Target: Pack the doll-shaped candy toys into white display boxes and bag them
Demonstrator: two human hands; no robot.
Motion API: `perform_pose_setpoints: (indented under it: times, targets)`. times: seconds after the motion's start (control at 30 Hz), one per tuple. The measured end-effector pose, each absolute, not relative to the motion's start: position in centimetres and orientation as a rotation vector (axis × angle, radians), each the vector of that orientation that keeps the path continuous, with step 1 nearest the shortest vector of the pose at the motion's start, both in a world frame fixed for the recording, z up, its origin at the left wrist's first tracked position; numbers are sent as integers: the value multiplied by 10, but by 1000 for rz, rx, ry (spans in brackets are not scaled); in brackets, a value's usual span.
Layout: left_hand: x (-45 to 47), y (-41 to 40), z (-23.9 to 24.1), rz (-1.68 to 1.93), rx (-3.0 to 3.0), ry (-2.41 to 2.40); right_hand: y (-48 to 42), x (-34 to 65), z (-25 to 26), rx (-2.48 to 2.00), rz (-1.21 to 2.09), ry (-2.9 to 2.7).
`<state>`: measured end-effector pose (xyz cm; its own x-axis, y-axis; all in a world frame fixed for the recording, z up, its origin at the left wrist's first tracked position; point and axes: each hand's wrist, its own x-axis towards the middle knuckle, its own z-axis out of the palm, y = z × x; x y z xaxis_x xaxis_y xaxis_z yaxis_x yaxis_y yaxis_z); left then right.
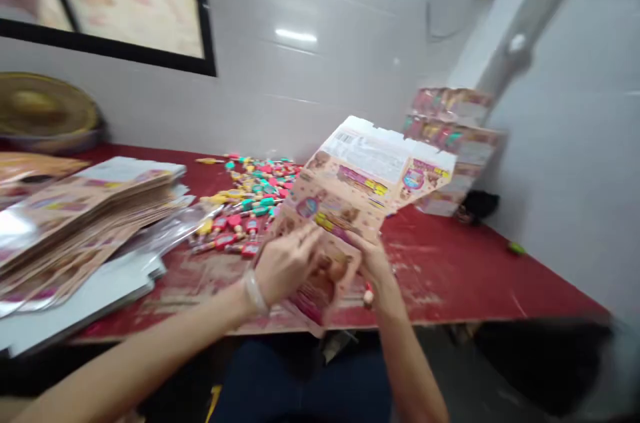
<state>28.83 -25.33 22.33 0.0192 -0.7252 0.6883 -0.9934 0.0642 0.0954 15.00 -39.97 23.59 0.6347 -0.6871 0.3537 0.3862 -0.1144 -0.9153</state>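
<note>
Both my hands grip a printed pink-and-beige cardboard carton (350, 190) that is partly folded and tilted up over the front of the red table (450, 276). My left hand (285, 266), with a bracelet on the wrist, pinches the carton's lower left flap with curled fingers. My right hand (373, 260) is closed on the carton's lower right edge. Behind the carton lies a heap of small red, teal and yellow toy pieces (250, 200).
A thick stack of flat unfolded cartons (75, 230) lies on the table's left side. Several assembled cartons (453, 143) are stacked at the back right by the white tiled wall. A woven straw hat (40, 110) sits at far left.
</note>
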Motion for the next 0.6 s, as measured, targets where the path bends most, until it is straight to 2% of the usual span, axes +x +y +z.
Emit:
perform_pose_setpoints:
  times: [0.1,0.23,0.33,0.43,0.5,0.6]
  targets:
    - [338,-268,290,956,1707,-1477,-432,113,214,-1314,-746,437]
    - [397,-284,333,932,1804,-1470,-429,105,198,-1477,-468,442]
    - [420,-279,334,748,1866,-1438,-418,120,202,-1766,-299,334]
    - [445,-251,327,496,1780,-1240,-415,143,205,-2263,-304,261]
    - [471,-222,322,201,1654,-1081,-416,157,206,-2630,-400,317]
    - [517,-173,312,-315,1554,-984,-416,172,212,-3026,-748,365]
